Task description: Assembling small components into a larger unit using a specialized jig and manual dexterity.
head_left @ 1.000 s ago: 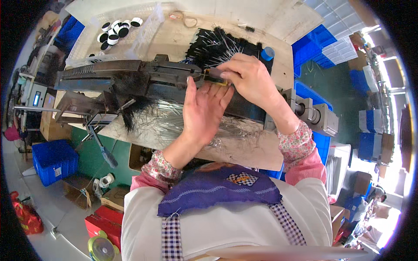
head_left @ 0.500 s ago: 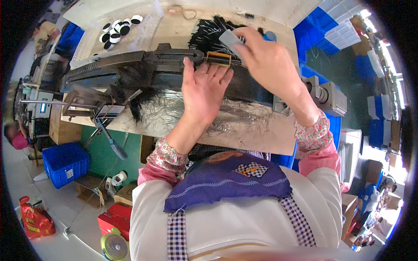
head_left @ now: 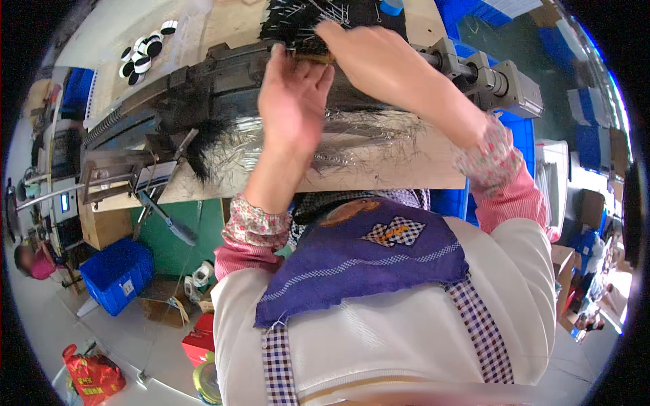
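My left hand (head_left: 292, 101) rests palm up at the long dark machine (head_left: 227, 74), its fingers stretched out and the thumb raised. Its fingertips meet a small yellow-edged rectangular part (head_left: 313, 58), partly covered by my hands. Above that part my right hand (head_left: 372, 61) reaches over with its fingers bent and drawn together, slightly blurred; whatever lies inside them is hidden. Just beyond the fingertips, thin metal pins (head_left: 291, 12) lie scattered on a black mat (head_left: 376, 20). Loose wire-like strands and dark bristles (head_left: 338, 145) cover the table in front of the machine.
A clear plastic crate (head_left: 108, 88) at the far left holds several white-and-black round caps (head_left: 142, 64). A blue round lid (head_left: 391, 7) sits on the mat. A grey motor-like unit (head_left: 518, 88) stands to the right. Near left is a hinged metal stand (head_left: 115, 179).
The view has shifted, so the table sits higher. My right hand has swung left over the yellow-edged part, and the grey block seen in it before is out of sight. My left hand stays there.
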Available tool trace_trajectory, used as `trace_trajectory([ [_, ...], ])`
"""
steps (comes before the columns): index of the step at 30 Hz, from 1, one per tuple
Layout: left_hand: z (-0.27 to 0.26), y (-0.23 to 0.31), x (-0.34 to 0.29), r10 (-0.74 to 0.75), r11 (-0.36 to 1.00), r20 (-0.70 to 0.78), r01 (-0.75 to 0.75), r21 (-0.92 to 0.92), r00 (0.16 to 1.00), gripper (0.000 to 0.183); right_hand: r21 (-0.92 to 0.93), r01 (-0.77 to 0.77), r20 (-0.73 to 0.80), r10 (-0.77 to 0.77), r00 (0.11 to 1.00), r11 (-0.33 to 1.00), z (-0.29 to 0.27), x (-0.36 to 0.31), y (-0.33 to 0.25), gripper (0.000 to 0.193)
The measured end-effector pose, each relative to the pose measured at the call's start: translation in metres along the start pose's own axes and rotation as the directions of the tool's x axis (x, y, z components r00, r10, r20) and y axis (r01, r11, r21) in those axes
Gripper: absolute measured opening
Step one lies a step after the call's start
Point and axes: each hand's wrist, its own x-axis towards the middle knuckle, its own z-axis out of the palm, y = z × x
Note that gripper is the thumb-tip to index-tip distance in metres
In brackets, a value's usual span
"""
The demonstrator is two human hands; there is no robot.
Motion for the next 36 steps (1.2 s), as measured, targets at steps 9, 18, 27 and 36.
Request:
trace_trajectory([
  [9,-0.014,-0.072,-0.008,0.017,0.999,-0.142,-0.023,-0.042,0.99,0.024,0.191,-0.492,0.408,0.387,0.827,0.849,0.075,-0.146,-0.009,0.023],
  [18,-0.083,0.05,-0.125,0.509,-0.61,0.533,-0.154,0.777,0.676,0.053,0.535,-0.462,0.177,0.441,0.88,0.707,0.028,-0.152,0.004,0.016],
  [27,-0.256,0.211,-0.239,0.914,-0.342,-0.026,0.803,0.488,0.405,0.077,0.847,-0.332,-0.039,0.672,0.739,0.414,-0.025,-0.143,0.049,0.009],
  [36,-0.072,0.056,-0.123,0.484,-0.379,0.558,-0.413,0.828,0.674,0.068,0.89,-0.343,0.219,0.376,0.9,0.301,-0.042,-0.104,0.008,0.014],
])
